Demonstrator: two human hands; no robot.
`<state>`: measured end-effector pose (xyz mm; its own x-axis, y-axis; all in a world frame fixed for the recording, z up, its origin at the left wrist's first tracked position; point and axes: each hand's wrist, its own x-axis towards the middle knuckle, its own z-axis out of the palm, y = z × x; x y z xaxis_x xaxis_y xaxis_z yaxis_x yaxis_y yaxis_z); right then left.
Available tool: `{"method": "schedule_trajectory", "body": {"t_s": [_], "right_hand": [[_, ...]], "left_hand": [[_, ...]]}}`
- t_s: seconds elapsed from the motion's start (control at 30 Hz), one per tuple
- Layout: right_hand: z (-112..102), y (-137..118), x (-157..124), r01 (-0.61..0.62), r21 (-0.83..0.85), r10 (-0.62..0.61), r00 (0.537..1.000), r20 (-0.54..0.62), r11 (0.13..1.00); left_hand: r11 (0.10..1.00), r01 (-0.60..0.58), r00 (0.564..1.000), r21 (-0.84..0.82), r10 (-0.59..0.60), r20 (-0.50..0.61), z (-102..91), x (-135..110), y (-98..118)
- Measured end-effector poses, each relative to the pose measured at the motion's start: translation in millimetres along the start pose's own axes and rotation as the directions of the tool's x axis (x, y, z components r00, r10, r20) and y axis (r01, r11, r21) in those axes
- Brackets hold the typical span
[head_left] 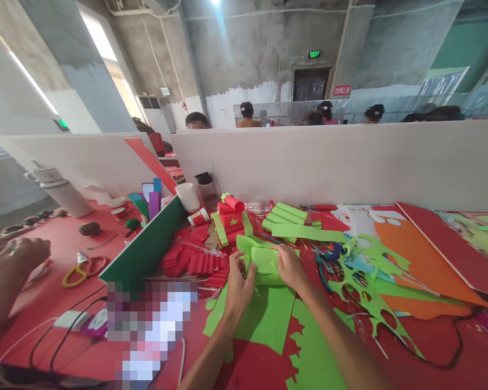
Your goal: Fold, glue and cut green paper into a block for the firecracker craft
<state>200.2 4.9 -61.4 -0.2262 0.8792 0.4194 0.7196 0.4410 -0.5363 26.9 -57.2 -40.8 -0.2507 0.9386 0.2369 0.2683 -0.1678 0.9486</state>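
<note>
Pinching bent light-green piece (264,261) at its left side with left hand (242,276) and at its right side with right hand (289,265), fingers curled on both. Holding it over flat green sheet (268,317) on red desk (252,371), near red-and-green model (231,221) with star. Note pleated red pieces (202,264) to left, teal-handled pliers (320,269) and holed green sheet (344,275) to right.

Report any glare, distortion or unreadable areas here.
Head view: the ceiling light flares, trailing a bluish streak; the upper-left window is washed out; the far-left tumbler leans outward, probably wide-angle stretch; a pixelated patch hides detail lower left; the green sheet between the left hand and right hand reads clearly.
</note>
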Motion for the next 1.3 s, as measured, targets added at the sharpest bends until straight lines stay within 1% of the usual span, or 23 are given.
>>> {"method": "schedule_trajectory", "body": {"t_s": [0.07,0.17,0.23,0.27,0.37,0.43,0.53,0.63,0.77,0.83,0.93,1.03,1.13,1.2,1.3], "right_hand": [[-1,-2,0,0.0,-0.012,0.0,1.0,0.005,1.0],[-1,-3,-1,-0.007,0.002,0.007,1.0,0.015,1.0],[-1,-4,-1,-0.012,0.013,0.012,1.0,0.017,1.0],[0,-4,-1,-0.013,0.015,0.012,1.0,0.016,1.0],[0,-4,-1,-0.009,0.018,0.009,1.0,0.014,1.0],[-1,-5,-1,-0.004,0.02,0.004,1.0,0.015,1.0],[-3,-7,-1,0.004,0.024,-0.005,1.0,0.017,1.0],[-3,-7,-1,0.013,0.028,-0.013,1.0,0.016,1.0],[1,-3,-1,0.016,0.031,-0.016,1.0,0.001,0.999],[2,-2,-1,0.024,0.035,-0.024,1.0,-0.004,0.999],[2,-2,-1,0.03,0.034,-0.029,0.999,-0.015,0.999],[2,-3,-2,0.029,0.036,-0.028,1.0,-0.01,0.999],[1,-3,-3,0.032,0.047,-0.032,0.999,-0.004,0.998],[1,-3,-3,0.031,0.052,-0.03,0.999,-0.015,0.998],[1,-3,-3,0.032,0.058,-0.03,0.999,-0.025,0.998]], "left_hand": [[0.994,0.041,0.999,-0.099,-0.037,0.036,-3.6,-2,3],[0.96,0.096,0.995,-0.265,-0.09,0.033,-9.9,-5,1],[0.941,0.108,0.994,-0.321,-0.106,0.024,-11.9,-6,-3],[0.94,0.11,0.994,-0.322,-0.109,0.019,-11.5,-6,-6],[0.96,0.104,0.994,-0.261,-0.111,-0.013,-4.5,-8,-13],[0.978,0.078,0.996,-0.196,-0.083,-0.017,3.9,-9,-15],[0.993,0.037,0.999,-0.109,-0.033,0.04,16.9,-10,-14],[0.998,0.014,0.994,-0.057,-0.008,0.105,24.8,-9,-14],[0.997,-0.083,0.985,-0.005,0.083,0.151,26.0,-2,-17],[0.995,-0.101,0.982,0.002,0.099,0.162,25.9,1,-17],[0.997,-0.058,0.994,-0.058,0.063,0.086,28.4,5,-14],[0.985,0.02,1.0,-0.172,-0.022,-0.008,31.7,8,-10],[0.969,0.088,0.994,-0.23,-0.102,-0.049,33.0,11,-10],[0.966,0.103,0.99,-0.238,-0.124,-0.072,33.8,15,-12],[0.968,0.071,0.986,-0.242,-0.105,-0.128,35.6,21,-18]]}}
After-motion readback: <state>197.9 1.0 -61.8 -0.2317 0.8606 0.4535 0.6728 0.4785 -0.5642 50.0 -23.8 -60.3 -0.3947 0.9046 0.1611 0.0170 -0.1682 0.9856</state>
